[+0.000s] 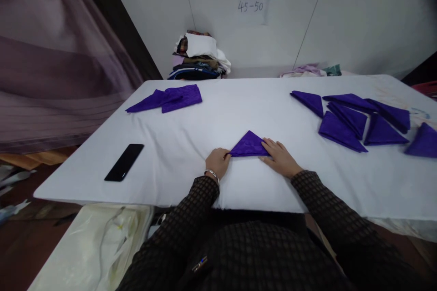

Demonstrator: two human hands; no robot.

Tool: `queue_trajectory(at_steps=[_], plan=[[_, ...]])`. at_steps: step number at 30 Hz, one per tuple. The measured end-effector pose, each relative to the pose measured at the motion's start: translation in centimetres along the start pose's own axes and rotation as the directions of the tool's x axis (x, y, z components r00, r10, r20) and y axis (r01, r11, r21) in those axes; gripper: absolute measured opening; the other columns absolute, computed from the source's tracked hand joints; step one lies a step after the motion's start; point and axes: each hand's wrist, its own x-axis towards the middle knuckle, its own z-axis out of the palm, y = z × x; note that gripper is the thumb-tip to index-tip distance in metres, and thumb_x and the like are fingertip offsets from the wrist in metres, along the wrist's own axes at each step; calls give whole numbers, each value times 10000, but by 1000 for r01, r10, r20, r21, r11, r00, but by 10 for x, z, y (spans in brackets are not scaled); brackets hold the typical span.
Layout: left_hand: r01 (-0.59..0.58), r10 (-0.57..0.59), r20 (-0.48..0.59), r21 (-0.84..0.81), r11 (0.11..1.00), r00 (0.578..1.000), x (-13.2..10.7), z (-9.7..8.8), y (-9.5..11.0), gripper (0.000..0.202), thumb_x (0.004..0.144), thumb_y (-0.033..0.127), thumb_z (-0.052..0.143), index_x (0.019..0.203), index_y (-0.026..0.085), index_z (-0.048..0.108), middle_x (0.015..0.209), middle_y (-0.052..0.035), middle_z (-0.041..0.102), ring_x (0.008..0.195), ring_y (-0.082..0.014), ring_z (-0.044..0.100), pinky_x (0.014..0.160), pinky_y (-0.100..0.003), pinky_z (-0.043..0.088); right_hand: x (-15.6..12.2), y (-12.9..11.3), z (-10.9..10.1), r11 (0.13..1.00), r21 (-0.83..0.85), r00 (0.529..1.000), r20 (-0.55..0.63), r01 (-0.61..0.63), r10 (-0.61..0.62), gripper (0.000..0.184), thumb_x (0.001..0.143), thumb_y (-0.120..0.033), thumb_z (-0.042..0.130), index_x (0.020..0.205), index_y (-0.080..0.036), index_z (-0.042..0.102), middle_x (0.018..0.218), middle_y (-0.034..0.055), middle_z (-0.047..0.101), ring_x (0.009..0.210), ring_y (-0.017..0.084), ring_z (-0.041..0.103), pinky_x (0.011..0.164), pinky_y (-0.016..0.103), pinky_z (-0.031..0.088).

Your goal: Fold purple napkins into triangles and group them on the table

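A purple cloth napkin, folded into a triangle, lies on the white-covered table with its peak pointing away from me. My left hand pinches its left corner between thumb and fingers. On the right corner rests my right hand, its fingers stretched out and the thumb apart. That corner is partly hidden under the fingers. More purple triangles, such as this folded napkin, lie in a loose group to the right. At the far left, two purple pieces overlap, one triangular and one rectangular.
A black phone lies on the table's left side. Beyond the far edge stand a stack of folded clothes and a low heap of cloth. Paper signs hang on the wall. A plastic-covered surface sits below, at left.
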Motion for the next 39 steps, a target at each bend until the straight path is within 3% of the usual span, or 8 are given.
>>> queue_trajectory(at_steps=[7,18,31,35,39], plan=[[-186,177,-104,-90,978,979,-7,2,-4,258,806,204,545,1051,229,623,1056,-29,634,1018,-162,565,924,-284,465,1,0,-1,1000,21,1000,-7,7,-7,622,919,-517,362,1446,-190,320,1491,133,325,1374,271,280,1094,505,240],[-75,75,-7,-25,997,997,-3,3,-6,220,846,203,495,931,244,694,923,-21,687,938,-173,604,875,-311,475,-1,3,-1,1000,13,1000,-6,11,-11,626,920,-518,354,1453,-193,303,1492,123,327,1376,275,276,1099,502,236],[-25,25,47,-16,1000,999,-1,5,-3,190,857,229,511,959,217,672,939,-34,663,969,-176,577,872,-300,453,-3,9,4,999,-18,999,-17,27,-27,623,926,-519,325,1458,-198,290,1493,123,326,1370,294,281,1082,537,251],[-65,66,42,-13,998,997,0,5,-1,196,839,191,507,981,212,640,965,-38,645,972,-180,572,852,-297,454,-3,11,5,998,-36,999,-1,44,-44,596,933,-525,304,1459,-244,294,1513,100,290,1377,295,265,1080,539,246],[-138,140,51,-40,990,989,2,3,-3,232,825,146,486,1016,216,596,978,-24,629,927,-160,582,815,-277,453,-2,14,6,995,-77,998,19,55,-54,554,940,-519,289,1417,-254,386,1522,92,270,1385,295,246,1083,530,240]])
